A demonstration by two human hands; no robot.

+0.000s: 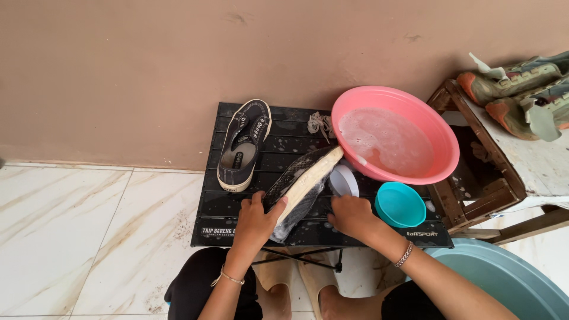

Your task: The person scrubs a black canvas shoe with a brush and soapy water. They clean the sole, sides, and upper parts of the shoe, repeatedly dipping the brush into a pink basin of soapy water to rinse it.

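At frame centre, one wet dark shoe [302,189] is gripped sole-up by the left hand [256,220] and scrubbed by the right hand [354,216], whose fingers are clenched on something hidden, while the second shoe [243,145] is left on the bench [225,222], judged unwashed.

A shoe [243,146] lies on the table [237,222], left of the basin [396,134].

blue tub [510,275] cut off (lower right), right fingertips hidden

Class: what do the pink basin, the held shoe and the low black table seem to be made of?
Pink basin: smooth, glossy, thin-rimmed, likely moulded plastic.
Held shoe: dark woven upper, probably canvas, wet and sudsy, with a pale, rubber-like sole.
Black table: rigid slats with a wet sheen, metal or plastic, unclear.
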